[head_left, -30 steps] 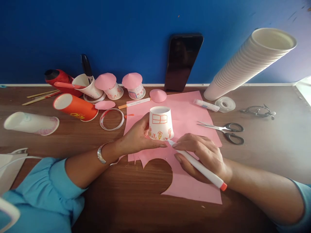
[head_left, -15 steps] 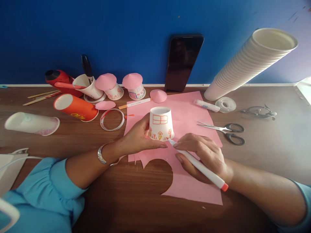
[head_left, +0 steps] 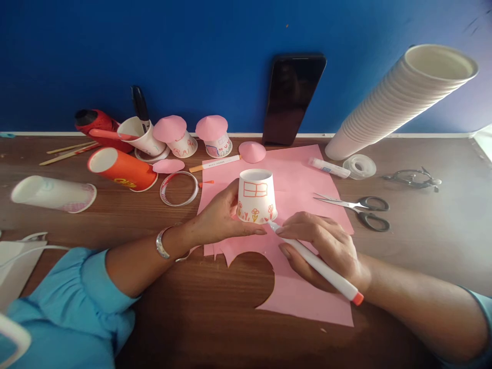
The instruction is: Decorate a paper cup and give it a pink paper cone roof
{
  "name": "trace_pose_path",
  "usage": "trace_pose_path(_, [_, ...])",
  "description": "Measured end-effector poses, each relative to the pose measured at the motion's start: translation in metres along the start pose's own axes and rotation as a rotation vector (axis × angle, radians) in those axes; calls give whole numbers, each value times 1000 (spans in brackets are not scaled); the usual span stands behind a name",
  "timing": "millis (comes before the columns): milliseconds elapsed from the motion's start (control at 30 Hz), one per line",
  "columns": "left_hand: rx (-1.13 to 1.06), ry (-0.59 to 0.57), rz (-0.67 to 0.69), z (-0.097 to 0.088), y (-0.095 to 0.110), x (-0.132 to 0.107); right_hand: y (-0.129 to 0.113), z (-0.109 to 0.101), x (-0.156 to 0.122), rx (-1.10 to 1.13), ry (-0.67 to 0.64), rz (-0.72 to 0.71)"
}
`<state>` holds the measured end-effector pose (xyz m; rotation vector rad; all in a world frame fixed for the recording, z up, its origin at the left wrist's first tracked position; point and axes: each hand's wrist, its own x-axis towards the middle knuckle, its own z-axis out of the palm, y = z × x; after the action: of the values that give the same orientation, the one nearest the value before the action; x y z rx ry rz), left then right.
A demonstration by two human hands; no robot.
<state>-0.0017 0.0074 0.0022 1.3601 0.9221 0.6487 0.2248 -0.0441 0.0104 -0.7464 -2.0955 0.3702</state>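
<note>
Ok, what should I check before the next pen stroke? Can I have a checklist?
1. Left hand holding the white cup: ok, thumb and fingers around its lower part.
2. Right hand gripping the marker: ok.
3. Marker pointing at the cup: ok, aimed at its bottom edge; whether it touches, cannot tell.
4. Window on the side we see: ok, drawn above the flowers.
5. Back of the cup decorated: cannot tell, it's hidden.
6. Scissors apart from both hands: ok, but their blades aren't fully shut.

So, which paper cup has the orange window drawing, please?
The white cup held in the left hand, over the pink paper; no hand touches the other cups.
</note>
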Motion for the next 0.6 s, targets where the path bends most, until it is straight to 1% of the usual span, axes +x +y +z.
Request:
trace_pose_path(167, [11, -4, 6, 0, 0, 0, 0, 0, -1, 3, 3, 11])
trace_pose_path(600, [-12, -19, -2, 0, -1, 1, 0, 1, -1, 5, 5, -13])
